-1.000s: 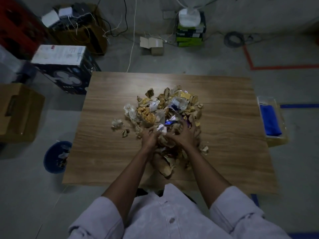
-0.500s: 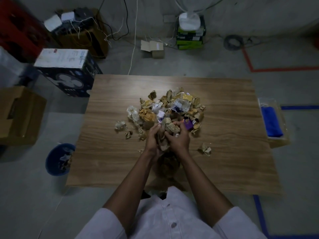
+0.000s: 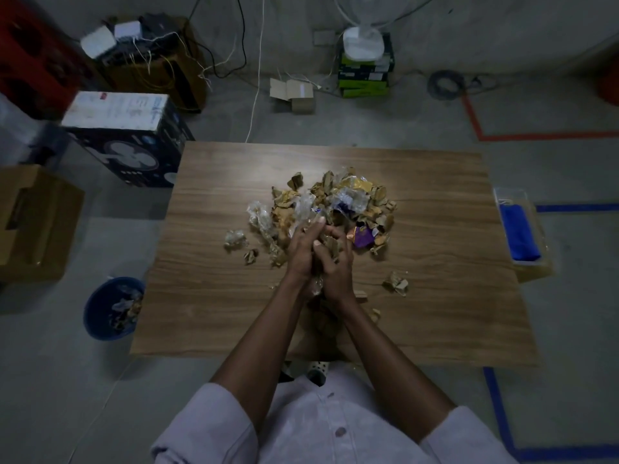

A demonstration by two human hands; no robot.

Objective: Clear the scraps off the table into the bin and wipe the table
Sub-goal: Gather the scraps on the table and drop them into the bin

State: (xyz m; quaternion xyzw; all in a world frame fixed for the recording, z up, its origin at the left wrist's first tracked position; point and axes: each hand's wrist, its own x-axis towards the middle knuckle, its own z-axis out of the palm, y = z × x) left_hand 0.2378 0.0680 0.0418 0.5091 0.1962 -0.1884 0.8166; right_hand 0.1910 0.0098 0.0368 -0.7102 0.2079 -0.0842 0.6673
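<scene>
1. While the left hand (image 3: 299, 252) and right hand (image 3: 338, 269) press together at the near edge of the scrap pile (image 3: 338, 202), they've got a handful of scraps (image 3: 330, 247) squeezed between them.
2. Left fingers look mostly straight, pushing flat against the handful.
3. Right fingers curl round it.
4. The pile sits mid table (image 3: 435, 313), with one stray scrap (image 3: 397, 283) off to the right.
5. The blue bin (image 3: 97, 316) is on the floor to the left, with scraps inside.
</scene>
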